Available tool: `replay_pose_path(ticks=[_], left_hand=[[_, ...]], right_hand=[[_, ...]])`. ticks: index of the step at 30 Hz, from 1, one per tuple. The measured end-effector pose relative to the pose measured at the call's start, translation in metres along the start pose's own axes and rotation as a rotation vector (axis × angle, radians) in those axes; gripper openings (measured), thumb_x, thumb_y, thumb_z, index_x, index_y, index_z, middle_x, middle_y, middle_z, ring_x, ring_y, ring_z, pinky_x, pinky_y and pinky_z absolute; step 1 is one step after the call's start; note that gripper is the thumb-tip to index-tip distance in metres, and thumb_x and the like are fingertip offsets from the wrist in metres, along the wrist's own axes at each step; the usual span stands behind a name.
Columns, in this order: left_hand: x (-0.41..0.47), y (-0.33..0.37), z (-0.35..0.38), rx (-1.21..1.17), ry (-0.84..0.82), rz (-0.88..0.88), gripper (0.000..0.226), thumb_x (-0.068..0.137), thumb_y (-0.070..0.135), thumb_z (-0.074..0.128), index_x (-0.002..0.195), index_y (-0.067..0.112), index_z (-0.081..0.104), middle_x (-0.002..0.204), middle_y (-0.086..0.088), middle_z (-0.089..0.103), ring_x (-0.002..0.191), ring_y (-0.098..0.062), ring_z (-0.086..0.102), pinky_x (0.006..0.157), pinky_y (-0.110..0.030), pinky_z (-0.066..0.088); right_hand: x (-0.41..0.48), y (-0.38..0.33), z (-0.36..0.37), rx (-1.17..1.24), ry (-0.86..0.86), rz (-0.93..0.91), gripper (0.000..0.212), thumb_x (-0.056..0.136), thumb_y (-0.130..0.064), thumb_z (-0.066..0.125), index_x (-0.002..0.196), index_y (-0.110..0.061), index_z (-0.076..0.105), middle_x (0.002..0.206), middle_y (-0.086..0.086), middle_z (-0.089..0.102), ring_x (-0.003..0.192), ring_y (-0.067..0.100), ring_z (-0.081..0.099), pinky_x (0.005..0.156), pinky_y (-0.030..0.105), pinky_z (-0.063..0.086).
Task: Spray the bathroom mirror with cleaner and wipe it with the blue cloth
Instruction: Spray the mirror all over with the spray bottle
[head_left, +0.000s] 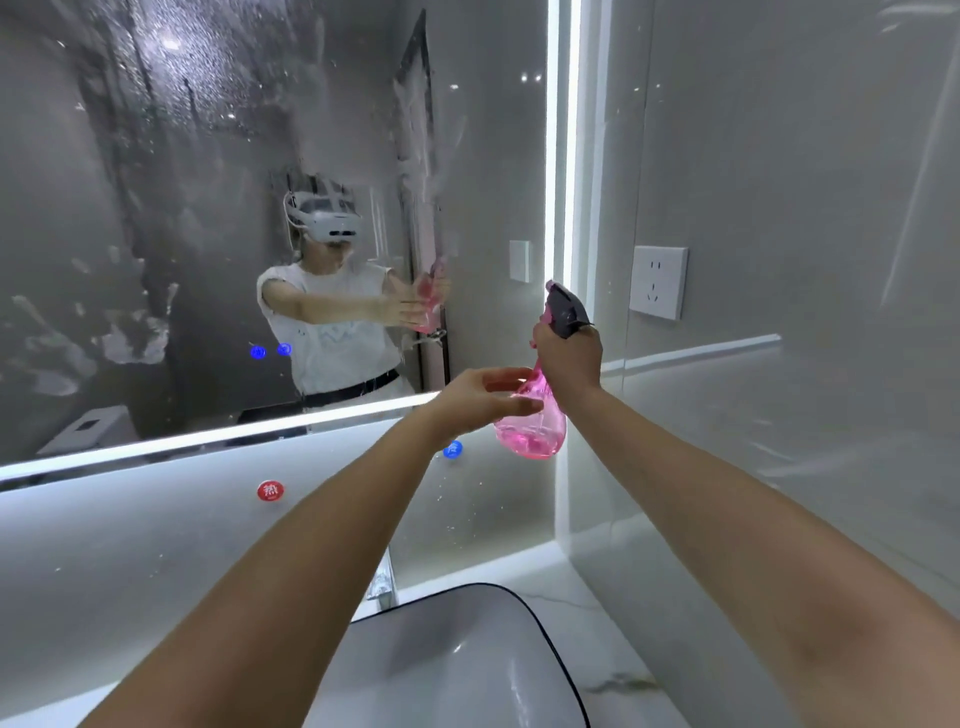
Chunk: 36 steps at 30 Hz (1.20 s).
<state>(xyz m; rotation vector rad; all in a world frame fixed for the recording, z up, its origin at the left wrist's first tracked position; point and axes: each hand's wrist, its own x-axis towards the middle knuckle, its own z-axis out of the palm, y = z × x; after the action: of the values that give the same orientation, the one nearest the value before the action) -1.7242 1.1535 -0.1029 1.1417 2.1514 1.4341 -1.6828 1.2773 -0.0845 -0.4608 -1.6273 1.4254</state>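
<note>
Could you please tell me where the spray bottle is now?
In the head view the spray bottle is right of centre, near the lower right corner of the mirror, above the sink; the right hand grips its neck, the left hand touches its body.

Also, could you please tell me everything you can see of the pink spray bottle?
The spray bottle is translucent pink plastic with a bulbous base, a narrow neck and a dark grey trigger head. Liquid seems to sit in the base. It is held roughly upright, nozzle towards the mirror. The right hand grips its neck; the left hand rests its fingers against its body.
</note>
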Motion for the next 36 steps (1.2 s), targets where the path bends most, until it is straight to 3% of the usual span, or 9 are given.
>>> replay_pose_path(ticks=[8,13,17,20,23,25,28,32,36], left_hand=[[-0.014,-0.035,0.019,-0.023,-0.021,-0.061,0.050,0.077,0.021,0.075,0.125,0.027,0.058,0.116,0.007,0.063,0.093,-0.001,0.061,0.081,-0.019,0.046],[-0.020,-0.059,0.042,-0.087,-0.048,-0.115,0.049,0.079,0.017,0.073,0.125,0.023,0.058,0.120,0.000,0.063,0.103,-0.014,0.063,0.090,-0.027,0.050],[-0.022,-0.070,0.054,-0.108,-0.044,-0.130,0.048,0.080,0.016,0.072,0.126,0.024,0.057,0.125,-0.002,0.061,0.106,-0.016,0.061,0.093,-0.029,0.049],[-0.022,-0.070,0.053,-0.100,-0.052,-0.131,0.049,0.081,0.015,0.071,0.127,0.021,0.056,0.123,-0.002,0.060,0.104,-0.014,0.060,0.086,-0.023,0.050],[-0.026,-0.071,0.051,-0.099,-0.028,-0.130,0.048,0.080,0.016,0.072,0.125,0.022,0.057,0.122,-0.001,0.061,0.103,-0.013,0.061,0.085,-0.023,0.050],[-0.029,-0.077,0.048,-0.091,0.018,-0.134,0.046,0.078,0.018,0.074,0.121,0.025,0.060,0.121,-0.001,0.062,0.103,-0.012,0.061,0.092,-0.027,0.050],[-0.040,-0.081,0.037,-0.082,0.070,-0.135,0.046,0.078,0.019,0.074,0.121,0.026,0.060,0.122,0.001,0.062,0.102,-0.009,0.060,0.092,-0.026,0.047],[-0.056,-0.076,0.005,-0.015,0.148,-0.124,0.051,0.078,0.017,0.074,0.126,0.022,0.057,0.121,0.003,0.061,0.102,-0.010,0.057,0.089,-0.023,0.043],[-0.073,-0.075,-0.027,0.001,0.216,-0.138,0.051,0.076,0.019,0.075,0.124,0.026,0.059,0.123,0.005,0.061,0.109,-0.009,0.057,0.094,-0.026,0.041]], right_hand=[[-0.022,0.040,-0.007,-0.039,-0.063,0.089,0.020,0.087,-0.017,0.057,0.087,0.002,0.064,0.072,0.009,0.056,0.060,0.015,0.049,0.050,0.014,0.041],[-0.035,0.064,-0.015,-0.087,-0.099,0.092,0.020,0.092,-0.018,0.052,0.093,-0.001,0.063,0.075,0.012,0.058,0.065,0.017,0.050,0.057,0.021,0.040],[-0.040,0.075,-0.020,-0.097,-0.103,0.118,0.006,0.088,-0.011,0.052,0.085,-0.011,0.058,0.062,0.000,0.048,0.055,0.012,0.041,0.053,0.020,0.036],[-0.041,0.076,-0.021,-0.097,-0.131,0.109,0.017,0.092,-0.017,0.055,0.095,-0.004,0.064,0.075,0.011,0.061,0.062,0.017,0.051,0.055,0.016,0.041],[-0.043,0.076,-0.016,-0.075,-0.154,0.066,0.015,0.093,-0.016,0.055,0.097,-0.004,0.062,0.095,0.024,0.067,0.079,0.034,0.058,0.068,0.027,0.050],[-0.046,0.075,-0.010,-0.081,-0.179,0.051,0.012,0.091,-0.012,0.054,0.098,-0.004,0.060,0.084,0.024,0.062,0.073,0.037,0.054,0.066,0.034,0.049],[-0.051,0.074,0.006,-0.052,-0.201,0.066,0.006,0.087,-0.006,0.051,0.086,-0.004,0.057,0.065,0.007,0.048,0.060,0.020,0.040,0.057,0.027,0.036],[-0.061,0.063,0.038,0.013,-0.221,0.044,0.013,0.089,-0.015,0.055,0.077,-0.010,0.053,0.062,0.006,0.045,0.057,0.016,0.039,0.052,0.017,0.035],[-0.070,0.045,0.071,0.094,-0.246,-0.007,0.021,0.086,-0.011,0.058,0.068,-0.018,0.049,0.058,0.002,0.043,0.056,0.016,0.036,0.056,0.024,0.033]])
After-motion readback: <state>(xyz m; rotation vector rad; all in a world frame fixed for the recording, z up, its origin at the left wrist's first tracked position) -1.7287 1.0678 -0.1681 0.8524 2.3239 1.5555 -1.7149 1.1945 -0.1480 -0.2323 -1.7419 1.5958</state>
